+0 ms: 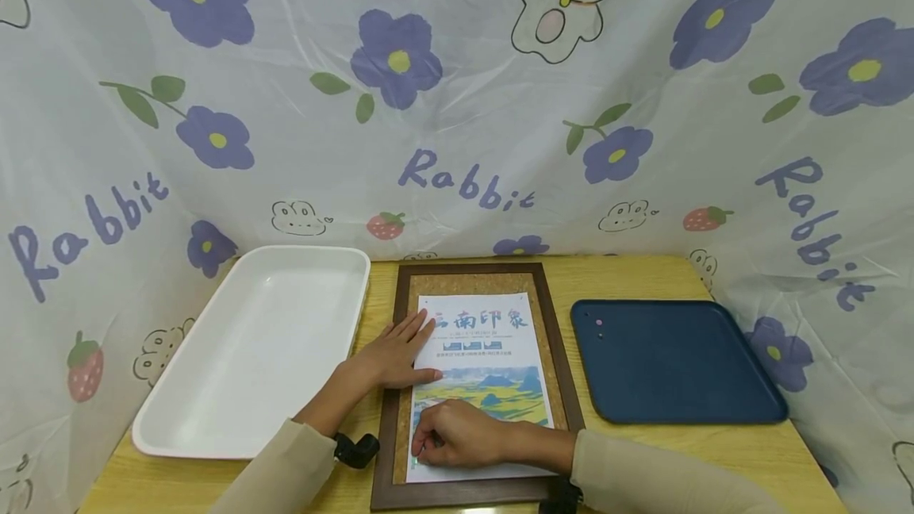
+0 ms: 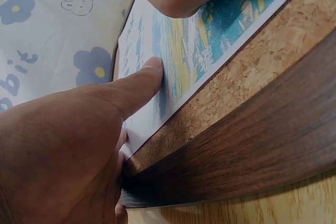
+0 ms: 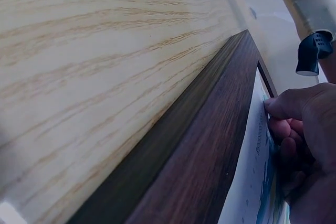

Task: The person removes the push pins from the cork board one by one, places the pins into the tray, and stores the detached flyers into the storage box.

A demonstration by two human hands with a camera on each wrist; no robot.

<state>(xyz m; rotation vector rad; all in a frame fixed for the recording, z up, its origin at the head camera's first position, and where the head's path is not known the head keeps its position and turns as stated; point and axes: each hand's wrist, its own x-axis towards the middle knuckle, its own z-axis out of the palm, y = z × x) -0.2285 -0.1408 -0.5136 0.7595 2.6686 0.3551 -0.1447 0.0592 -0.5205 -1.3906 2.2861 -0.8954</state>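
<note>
A printed poster (image 1: pixel 493 312) with blue lettering and a painted landscape lies on a cork board (image 1: pixel 471 284) with a dark brown frame (image 1: pixel 564 371). My left hand (image 1: pixel 400 354) rests on the poster's left edge, fingers spread and thumb (image 2: pixel 149 69) straight on the print. My right hand (image 1: pixel 460 435) is at the poster's lower left corner, fingers curled. Its thumb (image 3: pixel 283 103) presses at the corner, close inside the frame. I cannot tell whether a small pin is under that thumb. Tiny dots mark the poster's two upper corners.
A large white tray (image 1: pixel 250 355) stands left of the board. To the right lies a dark blue tray (image 1: pixel 685 371), with a few tiny round pieces (image 1: pixel 598 323) near its upper left corner. Behind the wooden table (image 1: pixel 621 276) hangs a patterned curtain (image 1: pixel 464 133).
</note>
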